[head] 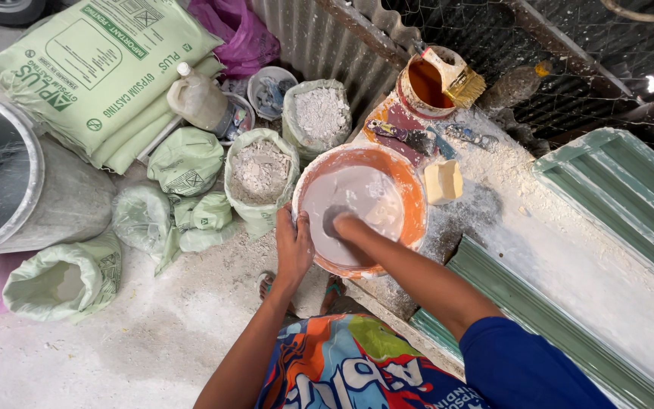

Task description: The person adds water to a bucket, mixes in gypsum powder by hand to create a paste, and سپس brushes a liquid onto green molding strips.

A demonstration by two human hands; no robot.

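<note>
Orange basin [415,198] sits at the near-left edge of the powder-dusted desk [569,257], partly overhanging it, filled with pale grey-white wet paste [365,193]. Left hand [294,246] clamps the basin's near rim, fingers closed on the edge, thumb lying over the rim on the inside. Right hand [340,223] is plunged into the paste at the middle; its fingers are buried in the mix, so cannot tell whether they are spread or curled. Right forearm runs down-right to a blue sleeve [524,367].

On the desk just right of the basin: a small cream-coloured block [443,181], touching nothing. Behind the basin: an orange-stained tub [425,83] with a straw-bristle brush [457,76] resting across its rim, and a couple of dirty scraping tools [406,136] lying flat between the tub and the basin. Green ridged moulding pieces [622,189] lie along the right part of the desk.

On the floor [153,341] left of the basin: two open bags of grey-white powder [260,173], one right beside the basin, the other [319,113] behind it. Further left are crumpled pale green bags [185,163], a stack of full green sacks [100,68], a cloudy plastic jug [200,98] and a large metal drum [9,174] at the left edge. Sandalled feet [268,286] show below the basin; patterned shorts [342,367] at the bottom of the view.
</note>
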